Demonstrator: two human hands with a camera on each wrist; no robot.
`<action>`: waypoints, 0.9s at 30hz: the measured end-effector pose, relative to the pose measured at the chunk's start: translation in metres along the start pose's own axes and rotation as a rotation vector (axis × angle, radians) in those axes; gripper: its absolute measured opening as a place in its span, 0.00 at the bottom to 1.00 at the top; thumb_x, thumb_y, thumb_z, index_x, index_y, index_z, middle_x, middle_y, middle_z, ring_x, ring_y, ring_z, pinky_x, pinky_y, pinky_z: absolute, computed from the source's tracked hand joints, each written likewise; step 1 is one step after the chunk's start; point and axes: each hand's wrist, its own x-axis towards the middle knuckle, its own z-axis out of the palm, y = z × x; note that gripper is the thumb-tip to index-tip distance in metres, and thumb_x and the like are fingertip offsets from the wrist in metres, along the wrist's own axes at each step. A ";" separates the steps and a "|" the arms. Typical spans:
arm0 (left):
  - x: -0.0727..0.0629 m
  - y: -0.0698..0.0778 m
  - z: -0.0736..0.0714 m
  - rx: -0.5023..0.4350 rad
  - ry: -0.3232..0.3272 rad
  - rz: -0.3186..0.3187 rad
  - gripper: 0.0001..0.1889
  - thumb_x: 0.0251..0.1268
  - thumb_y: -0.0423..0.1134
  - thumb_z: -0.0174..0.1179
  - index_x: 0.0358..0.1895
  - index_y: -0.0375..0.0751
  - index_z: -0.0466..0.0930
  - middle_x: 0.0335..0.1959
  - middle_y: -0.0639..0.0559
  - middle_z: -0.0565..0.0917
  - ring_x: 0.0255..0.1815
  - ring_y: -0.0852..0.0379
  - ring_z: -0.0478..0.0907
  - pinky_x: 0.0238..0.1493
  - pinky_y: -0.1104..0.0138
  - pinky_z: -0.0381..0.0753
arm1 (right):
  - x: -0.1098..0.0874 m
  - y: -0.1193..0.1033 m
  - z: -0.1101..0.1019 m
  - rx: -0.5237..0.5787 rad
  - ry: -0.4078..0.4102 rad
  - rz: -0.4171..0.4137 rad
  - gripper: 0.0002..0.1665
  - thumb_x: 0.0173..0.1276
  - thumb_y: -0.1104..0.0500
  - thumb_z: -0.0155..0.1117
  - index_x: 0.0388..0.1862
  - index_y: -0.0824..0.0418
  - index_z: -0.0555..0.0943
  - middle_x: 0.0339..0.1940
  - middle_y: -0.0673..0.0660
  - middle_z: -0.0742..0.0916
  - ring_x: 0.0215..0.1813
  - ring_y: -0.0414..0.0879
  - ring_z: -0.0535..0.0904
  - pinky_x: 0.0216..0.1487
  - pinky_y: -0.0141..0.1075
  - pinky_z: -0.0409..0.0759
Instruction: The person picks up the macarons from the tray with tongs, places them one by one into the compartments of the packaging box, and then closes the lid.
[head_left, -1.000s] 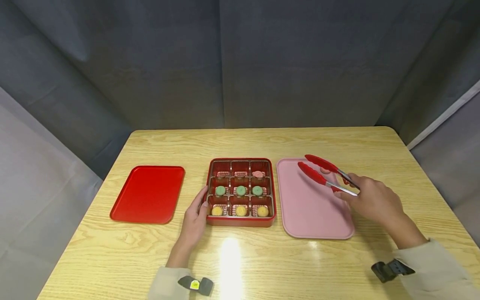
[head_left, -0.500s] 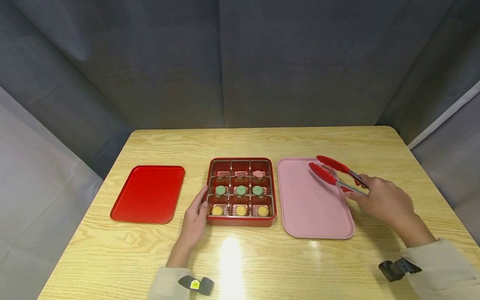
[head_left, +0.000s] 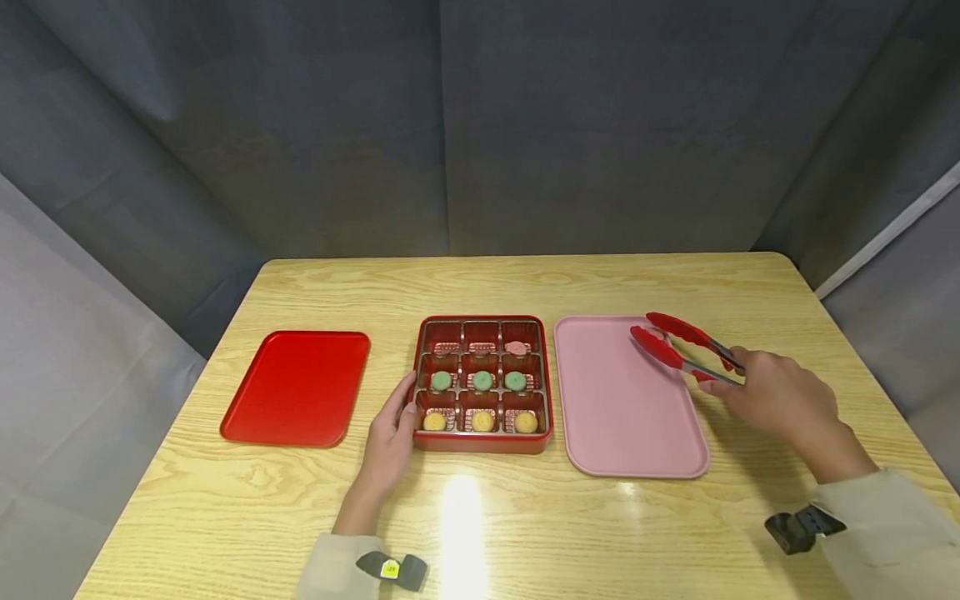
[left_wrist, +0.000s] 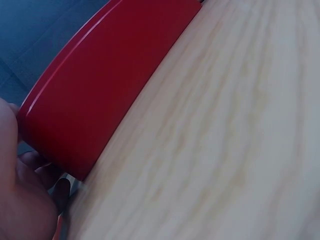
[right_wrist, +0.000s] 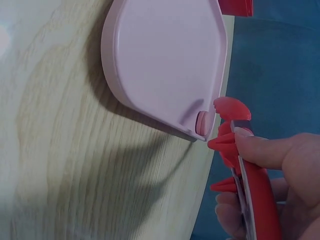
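Observation:
My left hand (head_left: pixel 388 446) holds the left side of a red box (head_left: pixel 480 444), fingers along its wall and thumb at the rim; the wall (left_wrist: pixel 110 75) fills much of the left wrist view. A clear insert divides the box. Yellow macarons (head_left: pixel 482 421) lie in the front row, green macarons (head_left: pixel 482 381) in the middle, and one pink macaron (head_left: pixel 516 348) in the back right compartment. My right hand (head_left: pixel 780 392) grips red-tipped metal tongs (head_left: pixel 678 361), spread apart over a pink tray's (head_left: pixel 630 417) back right corner. Another pink macaron (right_wrist: pixel 202 123) lies in that corner, near the tongs' tips.
A flat red tray (head_left: pixel 296 387) lies left of the box on the wooden table (head_left: pixel 525 533). Behind the table hangs a dark grey curtain (head_left: pixel 585 133), with lighter cloth at both sides. The pink tray stands close beside the box's right side.
My right hand and the tongs have moved to the right, toward the pink tray's back right corner, with the tongs still spread. My left hand and the box have stayed put.

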 end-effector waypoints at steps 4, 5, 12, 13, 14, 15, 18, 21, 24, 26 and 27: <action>0.000 0.000 0.000 0.003 0.001 0.001 0.25 0.75 0.33 0.40 0.73 0.44 0.56 0.71 0.41 0.62 0.62 0.47 0.69 0.57 0.58 0.71 | 0.002 0.000 -0.002 0.002 -0.026 0.008 0.43 0.55 0.38 0.67 0.54 0.71 0.70 0.24 0.59 0.74 0.25 0.50 0.69 0.20 0.39 0.62; 0.000 0.000 0.000 0.005 0.001 0.002 0.25 0.75 0.33 0.40 0.73 0.44 0.56 0.70 0.41 0.62 0.62 0.47 0.69 0.56 0.58 0.72 | 0.003 0.000 -0.002 0.001 -0.034 0.010 0.42 0.55 0.38 0.67 0.54 0.71 0.70 0.23 0.58 0.73 0.25 0.50 0.68 0.20 0.38 0.62; -0.001 0.001 -0.001 0.027 0.007 -0.004 0.25 0.75 0.33 0.40 0.73 0.45 0.56 0.68 0.41 0.66 0.51 0.46 0.72 0.46 0.66 0.72 | 0.008 0.000 -0.004 -0.012 -0.080 0.039 0.45 0.55 0.40 0.67 0.57 0.74 0.68 0.25 0.60 0.74 0.24 0.49 0.68 0.21 0.39 0.63; -0.001 0.001 -0.001 0.028 0.008 -0.004 0.25 0.75 0.33 0.40 0.73 0.45 0.56 0.68 0.41 0.67 0.49 0.45 0.72 0.45 0.66 0.72 | 0.008 0.001 -0.005 -0.011 -0.082 0.038 0.46 0.55 0.39 0.67 0.58 0.74 0.68 0.25 0.60 0.74 0.24 0.49 0.68 0.20 0.39 0.63; -0.001 0.001 -0.001 0.029 0.008 -0.006 0.25 0.75 0.33 0.40 0.73 0.46 0.56 0.68 0.41 0.67 0.49 0.45 0.72 0.45 0.66 0.72 | 0.009 0.001 -0.005 -0.012 -0.084 0.037 0.46 0.55 0.39 0.67 0.58 0.74 0.68 0.25 0.60 0.74 0.24 0.49 0.68 0.20 0.38 0.63; -0.001 0.001 -0.001 0.028 0.007 -0.004 0.25 0.75 0.33 0.40 0.73 0.46 0.56 0.68 0.41 0.66 0.50 0.46 0.72 0.46 0.66 0.72 | 0.010 0.001 -0.005 -0.013 -0.084 0.031 0.46 0.55 0.39 0.67 0.57 0.74 0.68 0.24 0.60 0.74 0.24 0.49 0.68 0.20 0.38 0.63; 0.000 0.001 -0.001 0.023 0.007 -0.006 0.25 0.75 0.33 0.40 0.73 0.46 0.56 0.69 0.41 0.65 0.53 0.46 0.72 0.49 0.64 0.73 | 0.011 0.003 -0.006 -0.017 -0.090 0.019 0.45 0.56 0.38 0.66 0.56 0.73 0.69 0.23 0.58 0.74 0.23 0.48 0.67 0.20 0.38 0.62; 0.000 0.000 -0.001 0.018 0.007 -0.006 0.25 0.75 0.33 0.40 0.73 0.46 0.56 0.69 0.41 0.65 0.55 0.46 0.72 0.51 0.62 0.73 | 0.013 0.004 -0.007 -0.022 -0.098 0.011 0.43 0.56 0.38 0.66 0.54 0.72 0.70 0.22 0.57 0.74 0.23 0.48 0.67 0.20 0.38 0.62; 0.000 0.000 -0.001 0.014 0.005 -0.007 0.25 0.75 0.33 0.40 0.73 0.46 0.56 0.68 0.40 0.66 0.55 0.46 0.72 0.51 0.61 0.73 | 0.014 0.005 -0.008 -0.021 -0.112 0.008 0.42 0.55 0.37 0.66 0.52 0.71 0.71 0.21 0.57 0.73 0.23 0.48 0.67 0.20 0.38 0.62; 0.000 0.000 -0.001 0.011 0.004 -0.009 0.25 0.75 0.34 0.40 0.73 0.45 0.56 0.69 0.40 0.65 0.57 0.46 0.72 0.53 0.60 0.73 | 0.016 0.006 -0.010 -0.025 -0.126 0.007 0.43 0.55 0.36 0.65 0.52 0.71 0.71 0.21 0.56 0.73 0.24 0.48 0.68 0.21 0.39 0.62; 0.000 0.000 -0.001 0.010 0.004 -0.010 0.25 0.75 0.34 0.40 0.73 0.46 0.56 0.69 0.40 0.65 0.58 0.47 0.72 0.54 0.59 0.73 | 0.017 0.006 -0.010 -0.028 -0.133 0.006 0.44 0.55 0.35 0.65 0.53 0.72 0.71 0.21 0.56 0.73 0.24 0.48 0.68 0.21 0.39 0.63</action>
